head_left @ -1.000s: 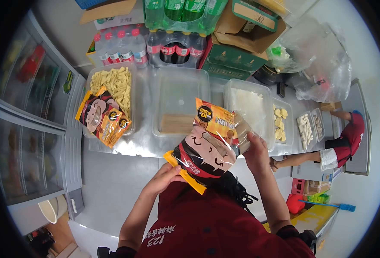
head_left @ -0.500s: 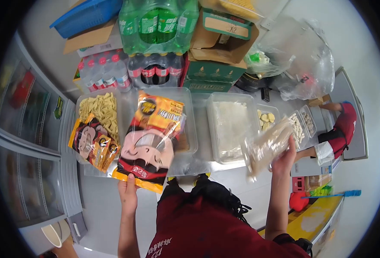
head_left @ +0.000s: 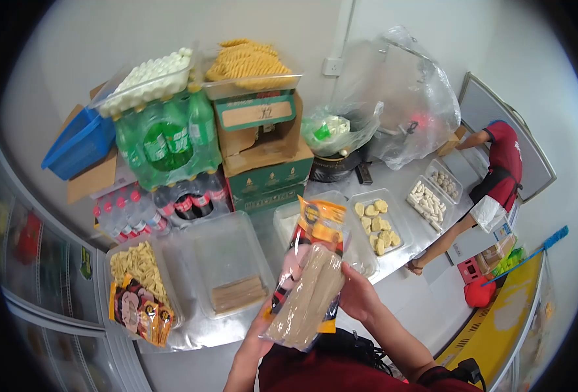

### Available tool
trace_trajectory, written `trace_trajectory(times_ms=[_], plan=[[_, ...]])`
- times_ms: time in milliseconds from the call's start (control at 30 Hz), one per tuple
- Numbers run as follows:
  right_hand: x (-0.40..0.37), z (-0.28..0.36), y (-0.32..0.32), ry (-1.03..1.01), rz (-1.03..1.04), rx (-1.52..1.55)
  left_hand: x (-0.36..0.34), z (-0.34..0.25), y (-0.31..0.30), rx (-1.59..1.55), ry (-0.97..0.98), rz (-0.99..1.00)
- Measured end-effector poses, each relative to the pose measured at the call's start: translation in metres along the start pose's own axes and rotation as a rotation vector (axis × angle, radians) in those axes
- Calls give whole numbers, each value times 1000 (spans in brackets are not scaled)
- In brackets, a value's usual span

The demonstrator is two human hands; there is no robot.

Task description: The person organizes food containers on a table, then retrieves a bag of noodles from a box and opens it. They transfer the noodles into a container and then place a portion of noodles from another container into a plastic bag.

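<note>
In front of my body, my left hand (head_left: 256, 334) grips the lower left of an orange printed food bag (head_left: 322, 219) with a cartoon face. My right hand (head_left: 359, 293) holds a clear bag of flat brown strips (head_left: 307, 297), which overlaps the printed bag's front. Parts of both hands' fingers are behind the bags. To the left, a clear plastic tub (head_left: 214, 238) contains a low layer of similar brown strips. Farther left, a tub of pale yellow strips (head_left: 135, 264) has a second printed bag (head_left: 138, 312) leaning over its front.
Tubs of yellow pieces (head_left: 379, 225) and white sticks (head_left: 426, 204) stand on the metal table (head_left: 194, 333). Bottle packs (head_left: 168, 140) and a green carton (head_left: 269, 176) line the back. A glass-door fridge (head_left: 47, 261) stands left; a co-worker (head_left: 503, 157) bends at right.
Both hands have come together at the middle, bringing the clear bag over the printed bag. The view has shifted, and the middle tub is uncovered, showing the brown strips inside.
</note>
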State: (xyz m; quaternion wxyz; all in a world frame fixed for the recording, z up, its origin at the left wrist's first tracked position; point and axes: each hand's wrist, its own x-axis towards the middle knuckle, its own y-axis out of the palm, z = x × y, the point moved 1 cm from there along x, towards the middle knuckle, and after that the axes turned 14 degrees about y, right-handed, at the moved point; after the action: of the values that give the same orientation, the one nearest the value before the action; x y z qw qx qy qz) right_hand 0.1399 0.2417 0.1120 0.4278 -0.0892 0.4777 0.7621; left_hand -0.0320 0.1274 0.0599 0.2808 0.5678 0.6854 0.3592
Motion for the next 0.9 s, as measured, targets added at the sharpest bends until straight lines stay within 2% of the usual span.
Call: trace_trajectory(times_ms=[33, 67, 100, 133, 167, 200, 233, 300, 333, 367, 400, 433, 467, 500, 567, 600, 633, 667, 700, 800, 833, 900], plan=[[-1, 3, -6, 35, -55, 3, -2, 3, -5, -659, -226, -140], [0, 6, -9, 4, -103, -14, -2, 8, -11, -654, -228, -131], [0, 10, -11, -6, -97, -9, 1, 16, -19, -551, -294, -33], [0, 15, -13, -3, -187, -210, 9, 17, -14, -445, -356, 65], [0, 19, -15, 1, -278, -411, 14, 23, -1, 165, -275, 166], [3, 21, -15, -121, -243, -480, 17, 33, 7, 171, -258, 133], [4, 31, -18, -127, -238, -475, 17, 43, 10, 178, -242, 98], [4, 61, -18, -288, -188, -863, 19, 67, 8, 181, -180, 74], [1, 84, -6, -449, -145, -740, 21, 75, 4, 178, -120, 47], [6, 112, -14, -584, -173, -782, 21, 79, 2, 186, -117, 49], [5, 144, -11, -684, -241, -745, 20, 83, 0, 101, -131, -40], [4, 179, -1, -842, -173, -666, 20, 86, -3, 15, -141, -130], [10, 214, 10, -1003, -137, -589, 20, 89, -4, 67, -95, -166], [24, 254, 11, -1263, -225, -821, 18, 92, -2, 73, -80, -167], [65, 309, 22, -1578, -257, -810, 5, 100, -5, 288, 95, -321], [89, 334, 16, -1571, -409, -999, -3, 105, -24, 290, -10, -240], [115, 354, 4, -1548, -559, -1189, -5, 107, -17, 296, -2, -260], [140, 366, -10, -1539, -535, -1180, -9, 105, -7, 266, 15, -373], [166, 375, -26, -1546, -554, -1326, -11, 105, -1, 236, 35, -485], [211, 398, -80, -1670, -618, -1732, -35, 122, -19, 296, 55, -626], [216, 402, -94, -1667, -599, -1727, -36, 123, -13, 299, 62, -641], [223, 402, -121, -1463, -738, -1876, -45, 125, 8, 285, 152, -736]])
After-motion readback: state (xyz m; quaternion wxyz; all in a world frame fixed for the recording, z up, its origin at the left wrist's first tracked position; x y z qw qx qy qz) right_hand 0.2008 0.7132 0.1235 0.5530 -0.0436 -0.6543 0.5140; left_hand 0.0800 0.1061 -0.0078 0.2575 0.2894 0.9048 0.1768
